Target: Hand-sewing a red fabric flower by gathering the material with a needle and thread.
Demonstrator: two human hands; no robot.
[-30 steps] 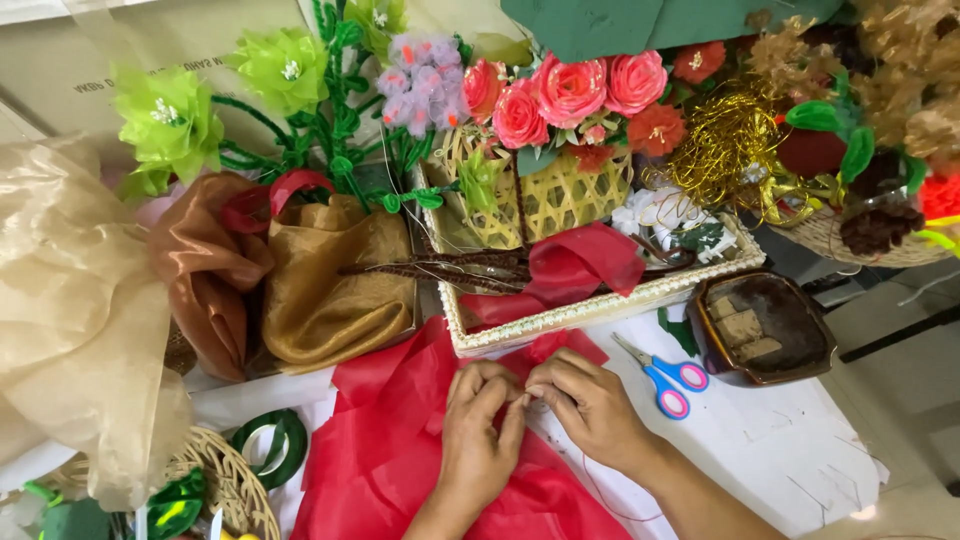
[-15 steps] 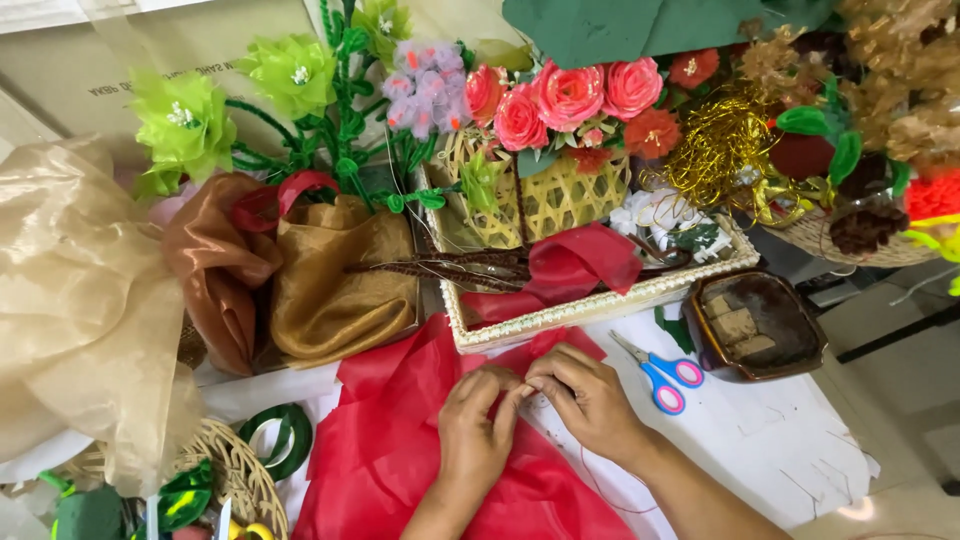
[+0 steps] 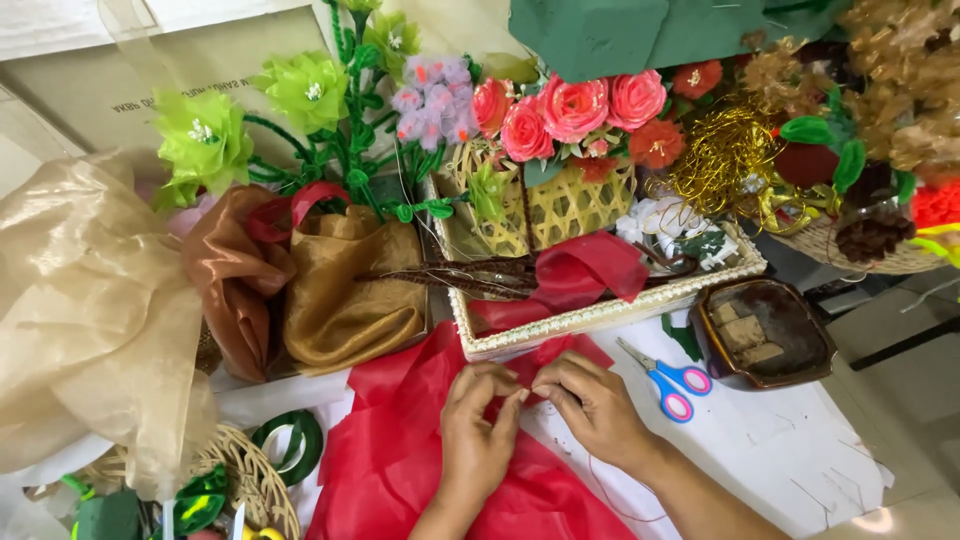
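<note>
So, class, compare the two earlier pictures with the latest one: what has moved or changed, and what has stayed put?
Very little changed. The left hand and right hand keep pinching the sheer red fabric together at their fingertips, in almost the same spot; nothing was picked up or let go. The blue-and-pink-handled scissors, brown dish and white woven tray stayed where they were.

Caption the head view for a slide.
Both hands, left hand and right hand, pinch red fabric beside scissors.

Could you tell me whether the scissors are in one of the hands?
No, the scissors lie on the white sheet, right of both hands pinching the red fabric.
</note>
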